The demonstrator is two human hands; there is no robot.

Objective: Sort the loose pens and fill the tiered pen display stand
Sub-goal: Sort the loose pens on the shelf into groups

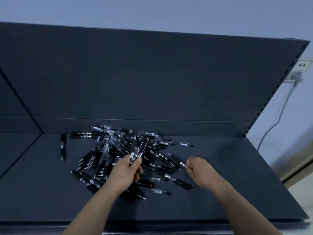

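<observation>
Under both hands lies a flat, dark grey shelf [220, 200], which stretches well beyond them to either side; behind the hands it meets an upright back panel [152, 73] of the same dark grey, with a row of slots down its right edge; above and to the right of that panel is a pale wall [152, 11]; far off to the right of the right hand a white socket [303, 65] holds a plug [296, 77], and a pale cable [277, 119] hangs down from it.

The left hand [128, 170] is curled round a small bundle of pens [142, 146]; thumb and fingers clamp their lower ends, and the bundle sticks up and away from the hand, tilted slightly right; how many pens it holds I cannot tell.

The right hand [201, 172] has its fingers bent in tight; the fingertips pinch the silver end of a black pen [174, 159], which runs up and to the left from that hand, its far end lying among the others.

The loose pile of pens [110, 150], black and clear-barrelled, crossing every way, lies on the shelf beneath and beyond the left hand, spreading toward the back panel and reaching the right hand; the left wrist lies over its near edge.

A single black pen [63, 146] lies apart from the pile, well to the left of the left hand.
</observation>
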